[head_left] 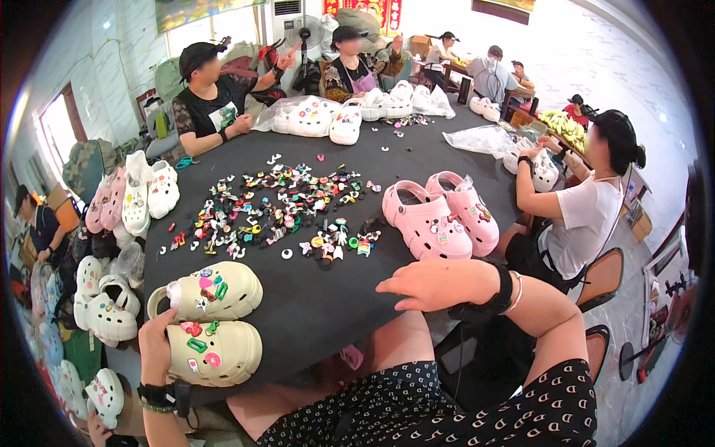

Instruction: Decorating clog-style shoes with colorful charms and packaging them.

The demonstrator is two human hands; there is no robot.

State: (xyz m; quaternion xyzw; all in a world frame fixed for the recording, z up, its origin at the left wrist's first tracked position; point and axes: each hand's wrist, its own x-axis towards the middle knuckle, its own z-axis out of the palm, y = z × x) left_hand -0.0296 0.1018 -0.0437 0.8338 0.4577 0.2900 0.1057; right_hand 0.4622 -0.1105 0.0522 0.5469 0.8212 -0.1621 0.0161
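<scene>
The pair of cream clogs (220, 354) lay on the near left part of the tabletop (313, 309), side by side, toes turned to the right and heels to the left. Soles were set down, presumably so that the coloured charms (196, 345) fixed in the uppers were left facing up and easily seen.

The nearer clog was met at its heel by the left hand (155, 349), a hold by which the shoe could likely be steadied without the decorated toe being covered. Its finger ends were partly hidden, so whether that grip was pinched shut could not be told. By the right hand (432, 284), nothing visible was held; it was poised above the near edge, fingers stretched out to the left, its grip spread.

Just beyond it, pink clogs (417, 223) were stood with toes toward the wearer, their charms likewise exposed. Loose charms (279, 201) were strewn across the middle, apparently placed there to be reached from several sides.

Farther out, white clogs (136, 200) were gathered by the left edge, and others (309, 115) were laid on clear plastic at the far side. At the right, a white clog (546, 173) was being handled by a seated co-worker (577, 212).
</scene>
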